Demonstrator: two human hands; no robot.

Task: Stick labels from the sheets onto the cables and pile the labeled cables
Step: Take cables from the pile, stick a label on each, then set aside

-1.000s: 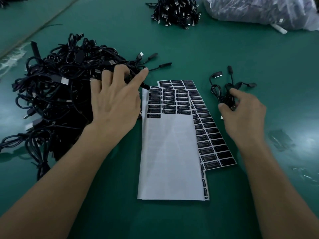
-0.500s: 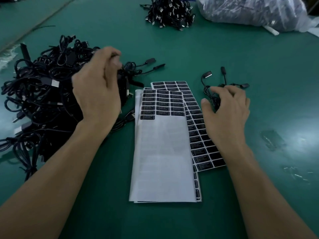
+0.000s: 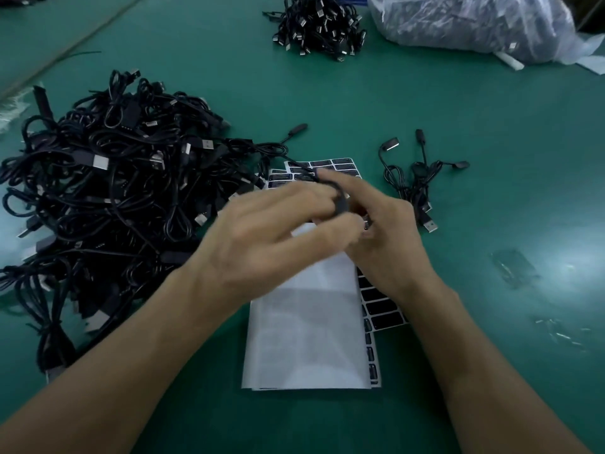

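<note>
Pulling a cable [image 3: 341,204] off the pile [image 3: 114,191], your left hand [image 3: 271,231] pinches it above the sheets [image 3: 311,339], now met by your right hand [image 3: 389,237], its grip unclear.

One head-worn wide-angle view, facing forward and down onto the green table [image 3: 458,126], near enough that both forearms [image 3: 131,371] fill the bottom. The cable heap [image 3: 114,208] sits at 9 o'clock, plastic bag [image 3: 474,24] at 1 o'clock.
</note>
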